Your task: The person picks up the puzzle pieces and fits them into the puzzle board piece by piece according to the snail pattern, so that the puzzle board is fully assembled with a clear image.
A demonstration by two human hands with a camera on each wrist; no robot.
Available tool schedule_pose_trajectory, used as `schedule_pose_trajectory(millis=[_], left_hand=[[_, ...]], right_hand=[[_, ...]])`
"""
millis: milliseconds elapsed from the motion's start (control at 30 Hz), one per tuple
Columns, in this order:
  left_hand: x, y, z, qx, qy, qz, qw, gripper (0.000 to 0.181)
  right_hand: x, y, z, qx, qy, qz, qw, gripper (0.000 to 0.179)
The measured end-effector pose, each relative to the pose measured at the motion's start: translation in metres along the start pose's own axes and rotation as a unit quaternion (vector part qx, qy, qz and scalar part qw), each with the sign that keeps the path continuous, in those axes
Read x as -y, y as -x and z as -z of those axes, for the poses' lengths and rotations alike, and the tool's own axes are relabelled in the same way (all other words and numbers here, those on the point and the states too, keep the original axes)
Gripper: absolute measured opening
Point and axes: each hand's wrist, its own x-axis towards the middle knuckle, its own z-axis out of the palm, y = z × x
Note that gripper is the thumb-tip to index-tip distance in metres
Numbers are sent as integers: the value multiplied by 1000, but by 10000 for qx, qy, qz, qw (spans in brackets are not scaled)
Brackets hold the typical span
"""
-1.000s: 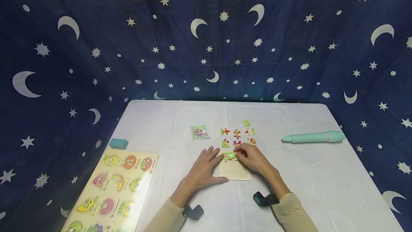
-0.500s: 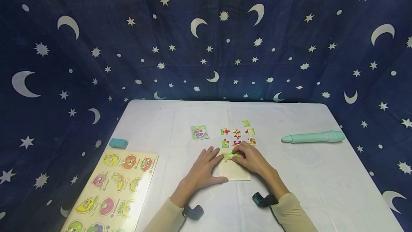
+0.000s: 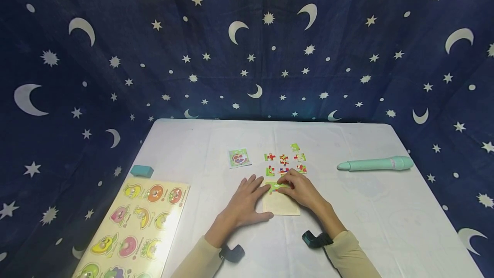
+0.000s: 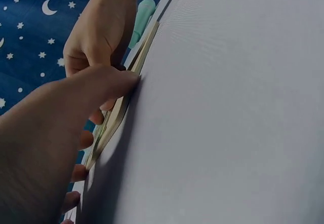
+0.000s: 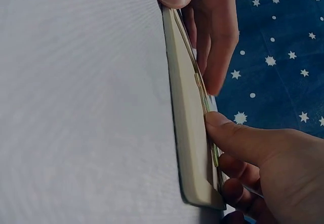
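Note:
My left hand (image 3: 243, 200) lies spread at the left side of a small wooden puzzle tray (image 3: 281, 207), its thumb against the tray's edge in the left wrist view. The index fingertip touches green jigsaw pieces (image 3: 275, 186) along the tray's far side. From the right, my right hand (image 3: 302, 187) pinches a thin jigsaw piece (image 5: 215, 157) between thumb and curled fingers, low over the tray's far right corner. Its fingers hide most of that piece in the head view. Several loose jigsaw pieces (image 3: 284, 158) with red and green print lie just beyond.
A small picture card (image 3: 239, 158) lies left of the loose pieces. At the left are a wooden fruit board (image 3: 140, 231) and a teal block (image 3: 142, 171). A mint-green pen-shaped object (image 3: 374, 164) lies at the right. A starry curtain (image 3: 266, 55) surrounds the table.
My right hand has shifted slightly left over the tray with the jigsaw piece. My left index fingertip has moved a little inward over the pieces. The loose pieces stay put.

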Motion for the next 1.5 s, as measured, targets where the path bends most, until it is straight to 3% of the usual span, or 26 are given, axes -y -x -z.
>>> schedule_pose_trajectory(millis=[533,1000,1500], left_hand=[[-9,-5,-2,-54,-391,93,9992,82],[-10,-5,-4,-56,-575,119,9983,86],[-11,-5,-3,-72,-699,129,9974,86]], right_hand=[[-1,1,-1,-20,-69,-69,10000,20],[-3,-2,4,-120,-34,174,9998,21],[-7,-21,22,-470,-91,201,9987,24]])
